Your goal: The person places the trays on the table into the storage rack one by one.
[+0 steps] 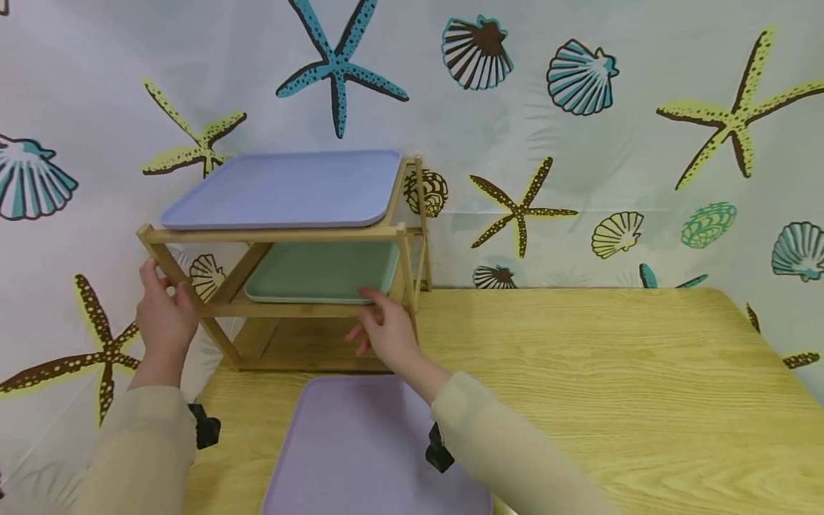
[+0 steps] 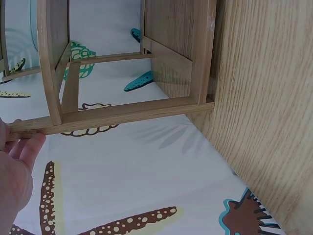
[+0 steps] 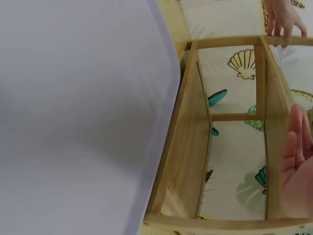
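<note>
Both hands at the wooden rack on the bench's far left corner

The left hand [image 1: 164, 315] holds the wooden rack [image 1: 283, 300] by its left frame, apparently to steady it; the right hand [image 1: 385, 330], fingers relaxed and grasping nothing, touches the green tray [image 1: 322, 272] on the middle shelf. Three trays: blue tray [image 1: 283, 187] on top, green, and purple tray [image 1: 367, 450] at the bench's [image 1: 611, 386] near edge.

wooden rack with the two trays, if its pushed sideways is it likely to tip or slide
The wooden rack looks light, thin open slats, so probably slides on the smooth table. The blue tray on top raises its weight, and the left hand steadies a post; tipping seems possible.
</note>
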Demonstrator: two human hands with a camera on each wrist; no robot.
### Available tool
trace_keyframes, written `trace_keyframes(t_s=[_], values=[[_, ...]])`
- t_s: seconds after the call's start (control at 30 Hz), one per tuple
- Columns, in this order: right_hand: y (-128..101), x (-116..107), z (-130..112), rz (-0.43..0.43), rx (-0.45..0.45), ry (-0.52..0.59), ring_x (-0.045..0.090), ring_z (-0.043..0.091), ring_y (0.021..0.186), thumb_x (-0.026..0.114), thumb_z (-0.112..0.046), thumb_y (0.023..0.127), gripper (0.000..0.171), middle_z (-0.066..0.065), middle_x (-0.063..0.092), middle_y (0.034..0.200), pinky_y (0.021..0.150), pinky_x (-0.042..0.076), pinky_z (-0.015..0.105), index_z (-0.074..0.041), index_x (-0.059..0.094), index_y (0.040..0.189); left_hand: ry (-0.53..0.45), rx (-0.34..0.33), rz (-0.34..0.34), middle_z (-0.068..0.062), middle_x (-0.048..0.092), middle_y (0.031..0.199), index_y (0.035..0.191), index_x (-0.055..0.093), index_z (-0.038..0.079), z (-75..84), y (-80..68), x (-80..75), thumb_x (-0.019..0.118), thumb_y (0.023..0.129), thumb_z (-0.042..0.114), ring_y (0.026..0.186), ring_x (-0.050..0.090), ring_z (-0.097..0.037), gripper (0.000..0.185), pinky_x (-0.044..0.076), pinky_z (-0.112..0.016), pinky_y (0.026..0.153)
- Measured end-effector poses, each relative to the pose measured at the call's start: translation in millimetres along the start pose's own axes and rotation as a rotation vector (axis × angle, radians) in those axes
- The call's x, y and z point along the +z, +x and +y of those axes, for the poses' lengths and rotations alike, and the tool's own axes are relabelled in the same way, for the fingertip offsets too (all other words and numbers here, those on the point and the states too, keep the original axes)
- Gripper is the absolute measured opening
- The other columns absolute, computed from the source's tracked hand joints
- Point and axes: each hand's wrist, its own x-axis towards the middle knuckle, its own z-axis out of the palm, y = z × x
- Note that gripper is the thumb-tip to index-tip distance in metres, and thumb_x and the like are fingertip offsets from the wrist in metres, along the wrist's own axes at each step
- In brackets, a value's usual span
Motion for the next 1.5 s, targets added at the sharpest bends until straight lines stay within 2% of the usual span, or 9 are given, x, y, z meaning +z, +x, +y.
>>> trace_keyframes(t_s=[0.13,0.3,0.63,0.77,0.93,1.07,1.23,1.37,1.5], values=[[-13,-9,4,-0.102,-0.069,0.068,0.059,0.016,0.046,0.052,-0.004,0.099,0.041,0.026,0.067,0.075,0.05,0.052,0.031,-0.004,0.048,0.14,-0.003,-0.001,0.002,-0.029,0.056,0.126,0.145,0.023,0.013,-0.1,-1.2,0.0,0.038,0.101,0.013,0.104,0.057,-0.052,0.046,0.038,-0.061,0.087],[-42,-32,7,-0.208,-0.072,0.083,0.061,0.015,0.051,0.05,-0.007,0.101,0.038,0.027,0.066,0.08,0.049,0.045,0.028,-0.003,0.045,0.138,-0.007,0.012,0.007,-0.031,0.056,0.124,0.144,0.024,0.013,0.4,-1.2,0.6,0.037,0.101,0.013,0.103,0.057,-0.053,0.046,0.037,-0.062,0.086],[-112,-100,25,-0.279,0.064,-0.021,0.064,0.019,0.058,0.052,-0.012,0.101,0.036,0.013,0.069,0.081,0.051,0.045,0.025,-0.002,0.046,0.136,0.001,-0.002,-0.013,-0.03,0.055,0.127,0.144,0.023,0.014,0.9,-1.7,0.9,0.036,0.102,0.015,0.106,0.057,-0.052,0.045,0.037,-0.061,0.088],[-139,-127,37,-0.31,0.117,-0.071,0.064,0.02,0.059,0.054,-0.013,0.1,0.037,0.012,0.068,0.082,0.05,0.045,0.026,0.0,0.045,0.134,0.0,0.01,-0.01,-0.03,0.055,0.127,0.144,0.022,0.013,0.8,-1.3,0.9,0.036,0.101,0.014,0.105,0.057,-0.053,0.045,0.036,-0.062,0.087],[-166,-151,52,-0.32,0.145,-0.138,0.063,0.026,0.056,0.057,-0.007,0.097,0.035,0.014,0.065,0.08,0.048,0.047,0.028,0.006,0.045,0.128,-0.009,0.009,-0.008,-0.031,0.055,0.127,0.145,0.022,0.013,0.2,-1.1,1.5,0.036,0.101,0.014,0.104,0.056,-0.054,0.046,0.036,-0.063,0.086],[-174,-158,60,-0.311,0.19,-0.194,0.063,0.025,0.052,0.059,-0.009,0.096,0.033,0.011,0.063,0.079,0.043,0.046,0.027,0.003,0.048,0.125,-0.009,-0.001,-0.002,-0.031,0.055,0.127,0.145,0.022,0.014,-0.1,-1.0,1.3,0.036,0.101,0.015,0.102,0.055,-0.055,0.046,0.035,-0.063,0.085],[-176,-152,66,-0.308,0.251,-0.241,0.063,0.02,0.05,0.065,-0.013,0.094,0.033,0.006,0.061,0.078,0.042,0.044,0.023,-0.002,0.05,0.121,-0.007,0.0,-0.009,-0.031,0.055,0.127,0.144,0.022,0.013,1.5,-2.0,1.8,0.035,0.101,0.015,0.103,0.056,-0.055,0.045,0.036,-0.062,0.085],[-176,-144,70,-0.311,0.246,-0.281,0.06,0.016,0.047,0.069,-0.011,0.091,0.033,0.002,0.057,0.075,0.042,0.044,0.023,-0.003,0.052,0.117,0.003,-0.006,-0.017,-0.031,0.055,0.127,0.144,0.021,0.013,0.8,-2.0,2.2,0.035,0.102,0.016,0.103,0.055,-0.056,0.045,0.036,-0.062,0.085],[-173,-139,74,-0.291,0.23,-0.292,0.059,0.013,0.046,0.071,-0.003,0.086,0.033,0.001,0.055,0.072,0.044,0.047,0.024,-0.002,0.054,0.114,0.009,-0.003,-0.011,-0.032,0.055,0.126,0.144,0.021,0.013,-0.7,0.1,2.4,0.035,0.102,0.016,0.102,0.054,-0.056,0.045,0.035,-0.062,0.085]])
